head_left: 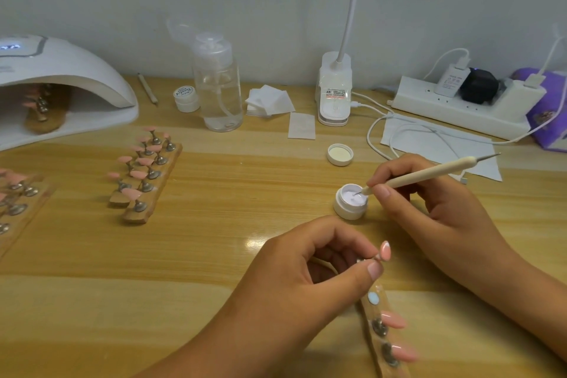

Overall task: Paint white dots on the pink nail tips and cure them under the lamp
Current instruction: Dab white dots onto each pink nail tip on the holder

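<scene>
My right hand [435, 202] grips a cream dotting pen [429, 173], its tip dipped in the open white gel pot [351, 201]. My left hand [310, 270] pinches the small stand of one pink nail tip [385, 250], held above the table. Below it lies a wooden holder strip [382, 328] with two more pink tips on metal stands. Two wooden strips with several pink tips [144, 172] sit at mid left. The white curing lamp [61, 70] stands at far left with another strip of tips inside.
The pot's lid [340, 154] lies behind the pot. At the back stand a clear pump bottle [217, 83], a small closed jar [185, 98], lint pads [270, 100], a desk lamp base [334, 92] and a power strip [463, 104] with cables. More strips [18, 199] sit at the left edge.
</scene>
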A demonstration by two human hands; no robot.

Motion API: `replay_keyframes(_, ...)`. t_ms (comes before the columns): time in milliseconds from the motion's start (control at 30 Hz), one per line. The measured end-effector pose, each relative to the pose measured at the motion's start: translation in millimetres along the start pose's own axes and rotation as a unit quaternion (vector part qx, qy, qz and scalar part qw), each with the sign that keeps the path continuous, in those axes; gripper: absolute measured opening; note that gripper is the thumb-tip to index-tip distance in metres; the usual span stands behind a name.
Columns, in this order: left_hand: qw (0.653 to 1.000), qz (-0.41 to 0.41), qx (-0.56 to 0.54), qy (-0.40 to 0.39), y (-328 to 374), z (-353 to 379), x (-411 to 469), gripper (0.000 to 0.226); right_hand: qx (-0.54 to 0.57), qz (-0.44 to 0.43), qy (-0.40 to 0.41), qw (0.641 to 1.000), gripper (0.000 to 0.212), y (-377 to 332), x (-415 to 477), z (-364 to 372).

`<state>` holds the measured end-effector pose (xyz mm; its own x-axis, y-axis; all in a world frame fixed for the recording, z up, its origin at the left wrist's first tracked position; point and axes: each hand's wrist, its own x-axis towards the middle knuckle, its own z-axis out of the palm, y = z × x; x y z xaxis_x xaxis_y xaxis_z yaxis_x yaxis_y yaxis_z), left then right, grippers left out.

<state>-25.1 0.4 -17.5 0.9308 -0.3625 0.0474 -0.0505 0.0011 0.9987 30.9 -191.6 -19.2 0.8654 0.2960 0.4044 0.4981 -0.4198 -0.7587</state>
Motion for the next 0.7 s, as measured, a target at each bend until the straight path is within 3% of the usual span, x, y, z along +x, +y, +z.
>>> replay_keyframes(433, 1.0, -0.001, -0.003, 0.0, -1.5, -1.4, 0.0, 0.009, -0.019, -0.004, -0.016, 1.0, 0.002, 1.0, 1.2, 1.0)
replay_keyframes(700, 0.998, -0.006, 0.04, -0.043, 3.2, 0.0, -2.4, 0.006, 0.067, 0.007, 0.057, 0.996, 0.013, -0.9, -1.2, -3.6)
